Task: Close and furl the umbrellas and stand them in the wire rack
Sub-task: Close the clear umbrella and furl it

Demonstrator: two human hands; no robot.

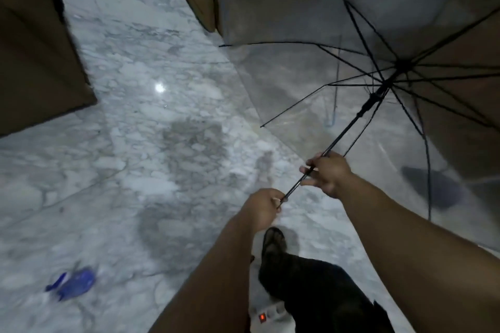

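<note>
An open clear umbrella with black ribs fills the upper right of the frame, its canopy spread and its black shaft slanting down toward lower centre. The right hand pinches the shaft partway along, fingers curled round it. Just below, the left hand grips the shaft's lower end in a closed fist. Beneath lies a marble floor, with a blue object at lower left, a brown box at upper left and a power strip at bottom centre.
</note>
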